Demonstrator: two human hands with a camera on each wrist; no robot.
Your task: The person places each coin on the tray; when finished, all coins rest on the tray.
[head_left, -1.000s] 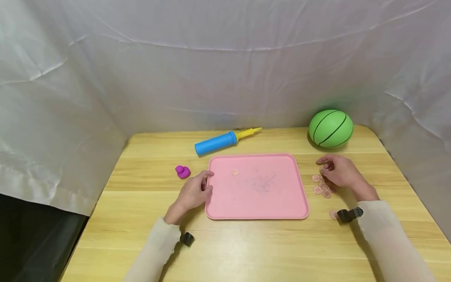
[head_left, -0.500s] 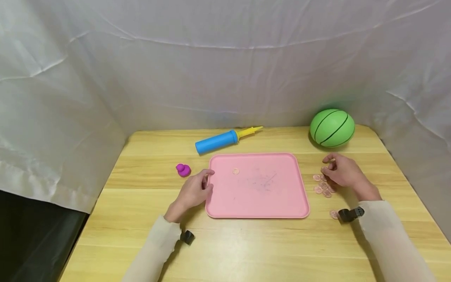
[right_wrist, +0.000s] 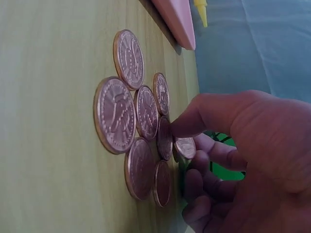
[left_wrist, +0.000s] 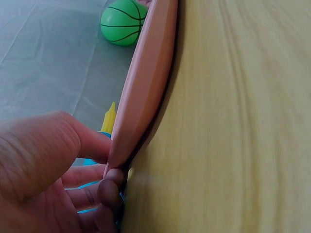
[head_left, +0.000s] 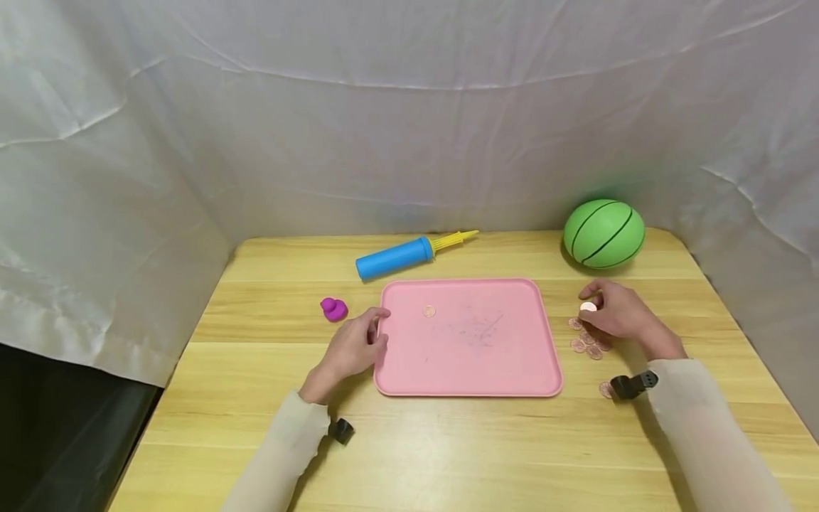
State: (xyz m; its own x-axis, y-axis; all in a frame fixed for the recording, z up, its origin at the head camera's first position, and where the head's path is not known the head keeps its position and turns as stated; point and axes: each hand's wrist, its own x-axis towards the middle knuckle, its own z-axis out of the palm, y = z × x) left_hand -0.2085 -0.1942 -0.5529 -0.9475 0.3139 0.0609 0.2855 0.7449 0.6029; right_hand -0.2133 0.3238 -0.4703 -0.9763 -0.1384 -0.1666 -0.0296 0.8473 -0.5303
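Your left hand pinches the flat pink plastic tray rim, steadying it | your right hand pinches one small copper coin above the coin cluster.

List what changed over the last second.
The right hand closed on the coins and now pinches one coin just above the pile. The left hand stays gripping the tray edge; ball, pump and the tray's coin unmoved.
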